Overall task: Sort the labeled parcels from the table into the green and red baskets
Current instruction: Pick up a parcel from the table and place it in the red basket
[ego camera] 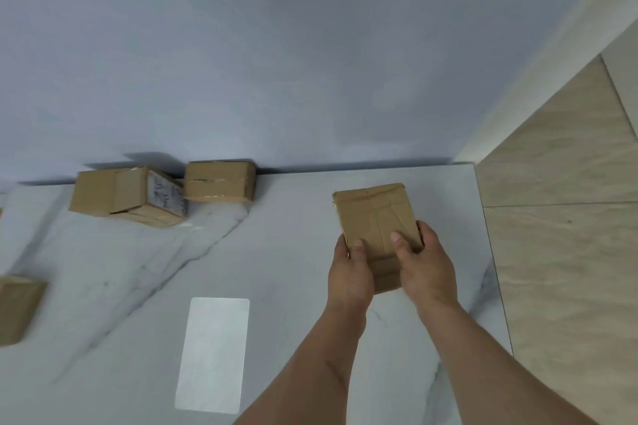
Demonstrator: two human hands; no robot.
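flat brown cardboard parcel (374,217) held up in both hands
it is gripped by left hand (350,271) and right hand (426,267), thumbs on top, likely tilted so a label can be found.

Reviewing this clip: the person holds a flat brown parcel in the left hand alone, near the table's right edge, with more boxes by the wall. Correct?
Not quite. The head view shows both hands on the flat brown parcel: the left hand and the right hand each grip its near end. The rest holds: it is near the table's right edge, with more boxes by the wall.

soft even light, glare patch (212,355), blurred, warped edges.
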